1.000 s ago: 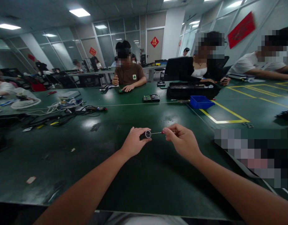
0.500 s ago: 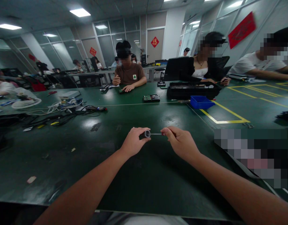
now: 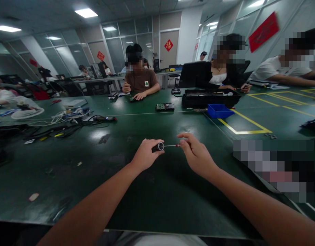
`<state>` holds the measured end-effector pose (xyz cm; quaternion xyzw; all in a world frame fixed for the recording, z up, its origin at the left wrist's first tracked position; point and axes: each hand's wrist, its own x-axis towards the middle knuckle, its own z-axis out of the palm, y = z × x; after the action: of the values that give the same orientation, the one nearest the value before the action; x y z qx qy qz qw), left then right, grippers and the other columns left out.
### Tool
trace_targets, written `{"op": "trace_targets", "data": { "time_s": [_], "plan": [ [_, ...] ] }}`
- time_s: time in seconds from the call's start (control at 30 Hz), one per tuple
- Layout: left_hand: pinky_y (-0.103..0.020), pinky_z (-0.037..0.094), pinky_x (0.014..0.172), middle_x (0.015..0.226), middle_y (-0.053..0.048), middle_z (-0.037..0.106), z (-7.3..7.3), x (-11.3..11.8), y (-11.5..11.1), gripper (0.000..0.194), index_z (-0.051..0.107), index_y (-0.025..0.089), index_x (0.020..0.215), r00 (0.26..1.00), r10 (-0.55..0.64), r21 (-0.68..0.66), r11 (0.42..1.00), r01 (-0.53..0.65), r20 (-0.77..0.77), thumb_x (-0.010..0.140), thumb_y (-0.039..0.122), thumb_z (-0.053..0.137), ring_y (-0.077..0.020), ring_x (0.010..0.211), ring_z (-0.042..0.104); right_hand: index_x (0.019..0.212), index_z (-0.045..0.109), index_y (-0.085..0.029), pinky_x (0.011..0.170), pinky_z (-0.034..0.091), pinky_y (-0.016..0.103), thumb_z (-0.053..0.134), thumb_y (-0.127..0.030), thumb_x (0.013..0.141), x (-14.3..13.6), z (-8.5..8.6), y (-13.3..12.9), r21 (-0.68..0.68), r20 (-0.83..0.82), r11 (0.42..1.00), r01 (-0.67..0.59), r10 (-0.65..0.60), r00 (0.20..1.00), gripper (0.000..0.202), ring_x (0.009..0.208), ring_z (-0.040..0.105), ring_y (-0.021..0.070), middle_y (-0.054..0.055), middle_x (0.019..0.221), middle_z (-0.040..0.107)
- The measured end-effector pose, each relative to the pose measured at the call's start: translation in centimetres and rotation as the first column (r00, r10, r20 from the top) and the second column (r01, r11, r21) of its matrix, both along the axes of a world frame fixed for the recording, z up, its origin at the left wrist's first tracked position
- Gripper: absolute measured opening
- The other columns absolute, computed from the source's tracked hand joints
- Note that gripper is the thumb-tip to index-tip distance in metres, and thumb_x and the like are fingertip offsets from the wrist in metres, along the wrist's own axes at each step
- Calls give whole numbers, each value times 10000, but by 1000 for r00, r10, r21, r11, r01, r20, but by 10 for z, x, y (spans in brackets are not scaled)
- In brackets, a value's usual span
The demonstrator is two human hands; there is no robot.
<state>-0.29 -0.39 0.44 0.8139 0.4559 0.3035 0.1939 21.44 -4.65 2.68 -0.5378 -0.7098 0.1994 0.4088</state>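
Fingers and thumb of my left hand (image 3: pixel 146 154) are wrapped round a short dark cylinder (image 3: pixel 160 146) with a pale ring at its end. A screwdriver (image 3: pixel 170 146) lies level between my two hands, its thin metal shaft meeting the side of the cylinder. Its small red handle end sits at the thumb and lower fingers of my right hand (image 3: pixel 198 155), whose index finger is stretched out above it. Both hands are over the green table (image 3: pixel 157 201).
Cables (image 3: pixel 70 126) and a white fan grille (image 3: pixel 27 112) lie at the left. Farther off are a circuit board (image 3: pixel 165 107), a black bin (image 3: pixel 211 99) and a blue tray (image 3: pixel 220 111). Several people sit round the table.
The index finger of my right hand has lifted off the screwdriver handle and straightened. My left hand keeps its hold on the cylinder. The view has shifted slightly.
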Motion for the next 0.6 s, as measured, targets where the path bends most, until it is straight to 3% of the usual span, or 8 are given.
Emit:
{"op": "trace_targets", "data": {
  "time_s": [0.13, 0.2, 0.23, 0.3, 0.37, 0.4, 0.47, 0.6],
  "plan": [
    [-488, 393, 1058, 1131, -36, 702, 3, 1, -1, 356, 657, 259, 1203, 999, 31, 2, 1000, -31, 13, 853, 284, 722, -250, 1046, 612, 1090, 586, -198, 672, 504, 340, 571, -398, 934, -2, -1, 1, -62, -237, 998, -16, 1, 971, 254, 725, 639, 191, 38, 838, 678],
    [-488, 392, 1064, 1122, -37, 705, 4, 1, -2, 357, 655, 257, 1203, 999, 24, 14, 1000, -25, 25, 854, 293, 722, -245, 1039, 616, 1017, 630, -195, 741, 521, 362, 620, -425, 902, -2, -2, 6, -102, -403, 994, -39, -5, 915, 258, 768, 650, 193, 46, 862, 689],
    [-500, 373, 1083, 1132, -34, 703, 4, 1, -1, 358, 653, 262, 1204, 1000, 7, 26, 1000, -8, 29, 855, 296, 723, -243, 1049, 614, 1008, 646, -194, 777, 524, 371, 638, -434, 890, -1, -3, 9, -125, -496, 990, -61, -9, 868, 268, 794, 656, 194, 47, 872, 692],
    [-533, 310, 1133, 1175, -26, 694, 3, 0, -1, 360, 648, 274, 1208, 999, -34, 53, 998, 32, 32, 857, 292, 723, -239, 1087, 605, 918, 657, -194, 749, 532, 365, 653, -471, 866, 1, -5, 15, -196, -735, 972, -134, -55, 676, 282, 725, 638, 178, 28, 792, 668],
    [-555, 262, 1159, 1207, -21, 686, 3, 0, 0, 356, 647, 278, 1202, 998, -51, 66, 997, 48, 32, 855, 279, 726, -236, 1122, 597, 829, 650, -191, 725, 539, 368, 705, -469, 819, 3, -6, 20, -299, -839, 912, -282, -110, 533, 284, 607, 587, 152, -4, 670, 612],
    [-558, 254, 1162, 1210, -19, 686, 3, 0, 0, 354, 646, 278, 1199, 998, -48, 64, 997, 46, 31, 854, 274, 728, -235, 1131, 596, 804, 648, -191, 717, 538, 360, 724, -460, 803, 3, -7, 22, -307, -858, 905, -293, -130, 497, 280, 582, 571, 141, -13, 649, 600],
    [-560, 254, 1162, 1199, -16, 690, 4, 0, 0, 350, 647, 280, 1193, 999, -35, 49, 998, 34, 28, 852, 272, 730, -232, 1134, 598, 807, 650, -194, 697, 527, 334, 734, -445, 804, 4, -9, 23, -284, -860, 922, -263, -124, 495, 265, 596, 576, 137, -12, 662, 612],
    [-566, 239, 1168, 1196, -20, 690, 4, 1, -1, 357, 648, 290, 1202, 1000, -20, 37, 999, 19, 21, 855, 288, 728, -232, 1135, 600, 887, 656, -203, 689, 516, 316, 672, -451, 874, 2, -14, 21, -205, -787, 966, -157, -68, 614, 249, 677, 614, 146, -4, 745, 641]
  ]
}}
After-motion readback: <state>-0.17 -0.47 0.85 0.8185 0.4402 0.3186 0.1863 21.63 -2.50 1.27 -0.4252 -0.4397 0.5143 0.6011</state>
